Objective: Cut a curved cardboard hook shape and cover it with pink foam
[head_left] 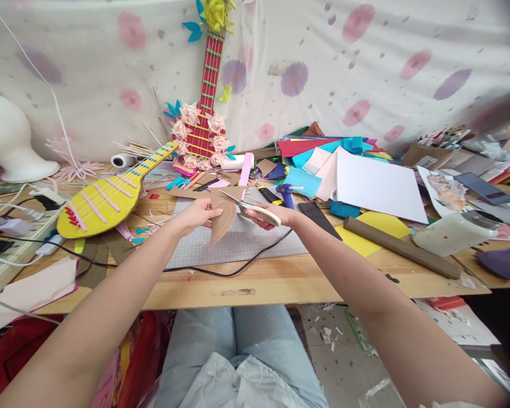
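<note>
While left hand point(198, 215) fingers pinch a curved brown cardboard piece point(223, 218), right hand point(272, 215) grips cream-handled scissors point(250, 207).

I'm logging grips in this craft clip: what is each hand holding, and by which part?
The left hand pinches the brown cardboard piece by its left edge. The right hand grips the scissors by their cream handles.

Matt brown cardboard piece point(223, 218), shiny metal-bladed scissors point(250, 208) with smooth cream plastic handles, over a pale wooden table point(280, 280).
</note>
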{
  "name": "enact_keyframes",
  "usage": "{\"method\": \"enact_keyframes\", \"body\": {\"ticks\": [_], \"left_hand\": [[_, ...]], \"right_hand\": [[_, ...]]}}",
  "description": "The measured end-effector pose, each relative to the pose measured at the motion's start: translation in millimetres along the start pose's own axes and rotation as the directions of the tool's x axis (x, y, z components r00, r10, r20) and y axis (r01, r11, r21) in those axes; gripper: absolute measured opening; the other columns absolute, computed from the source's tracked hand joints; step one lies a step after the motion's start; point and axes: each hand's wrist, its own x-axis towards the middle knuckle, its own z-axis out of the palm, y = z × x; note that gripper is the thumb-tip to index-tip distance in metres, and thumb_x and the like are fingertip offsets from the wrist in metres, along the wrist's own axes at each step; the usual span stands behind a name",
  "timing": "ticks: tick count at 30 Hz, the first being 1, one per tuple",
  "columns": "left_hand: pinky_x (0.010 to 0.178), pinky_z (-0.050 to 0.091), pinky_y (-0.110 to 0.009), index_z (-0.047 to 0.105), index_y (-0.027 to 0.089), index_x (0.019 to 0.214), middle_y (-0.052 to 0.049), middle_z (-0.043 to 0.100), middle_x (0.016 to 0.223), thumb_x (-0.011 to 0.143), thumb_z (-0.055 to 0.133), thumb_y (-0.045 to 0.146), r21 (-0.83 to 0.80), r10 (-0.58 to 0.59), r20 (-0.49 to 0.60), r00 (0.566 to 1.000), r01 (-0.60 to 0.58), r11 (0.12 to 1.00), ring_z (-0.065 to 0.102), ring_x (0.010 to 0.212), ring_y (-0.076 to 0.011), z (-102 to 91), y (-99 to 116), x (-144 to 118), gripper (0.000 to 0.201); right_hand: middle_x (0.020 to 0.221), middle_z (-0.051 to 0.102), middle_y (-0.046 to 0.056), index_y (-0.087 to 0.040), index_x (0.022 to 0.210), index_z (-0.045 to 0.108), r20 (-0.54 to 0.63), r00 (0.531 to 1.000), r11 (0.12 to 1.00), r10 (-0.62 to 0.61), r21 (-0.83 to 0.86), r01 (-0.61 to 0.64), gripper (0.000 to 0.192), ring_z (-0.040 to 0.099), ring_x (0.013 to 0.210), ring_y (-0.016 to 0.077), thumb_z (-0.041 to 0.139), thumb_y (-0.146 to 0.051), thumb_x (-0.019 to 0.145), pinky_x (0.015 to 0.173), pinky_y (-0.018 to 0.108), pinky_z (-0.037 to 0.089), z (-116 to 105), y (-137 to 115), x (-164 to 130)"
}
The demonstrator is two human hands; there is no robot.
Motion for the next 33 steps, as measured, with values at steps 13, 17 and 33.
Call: {"method": "enact_keyframes", "body": {"ticks": [13,17,33], "left_hand": [[0.062,0.045,-0.029,0.059,0.016,0.080,-0.004,0.064,0.080,0.058,0.069,0.040,0.049,-0.010,0.043,0.999,0.008,0.999,0.059,0.075,-0.0172,-0.4,11.3,-4.9,0.034],[0.060,0.043,-0.027,0.059,0.017,0.081,-0.004,0.063,0.081,0.061,0.067,0.041,0.080,0.002,0.060,0.998,-0.007,0.997,0.058,0.074,-0.0158,-2.1,12.8,-4.5,0.033],[0.058,0.040,-0.024,0.059,0.016,0.076,-0.002,0.062,0.074,0.060,0.066,0.038,0.094,0.122,-0.113,0.986,-0.112,0.989,0.054,0.065,-0.0135,-8.1,16.0,4.2,0.028]], "right_hand": [[0.048,0.032,-0.006,-0.014,0.061,0.042,0.007,1.000,0.999,0.021,-0.040,-0.021,0.049,0.027,0.038,0.0012,0.050,-0.061,0.072,0.034,0.014,0.021,-6.9,-3.4,-5.0],[0.048,0.032,-0.006,-0.014,0.060,0.042,0.016,1.000,0.997,0.023,-0.072,-0.022,0.051,0.026,0.039,0.0011,0.048,-0.063,0.072,0.034,0.014,0.020,-10.2,-4.3,-5.7],[0.049,0.035,-0.005,-0.016,0.062,0.039,0.069,0.985,0.987,-0.158,-0.027,0.160,0.046,0.032,0.040,0.0040,0.045,-0.060,0.076,0.037,0.018,0.026,-10.5,-2.5,-1.5]]}}
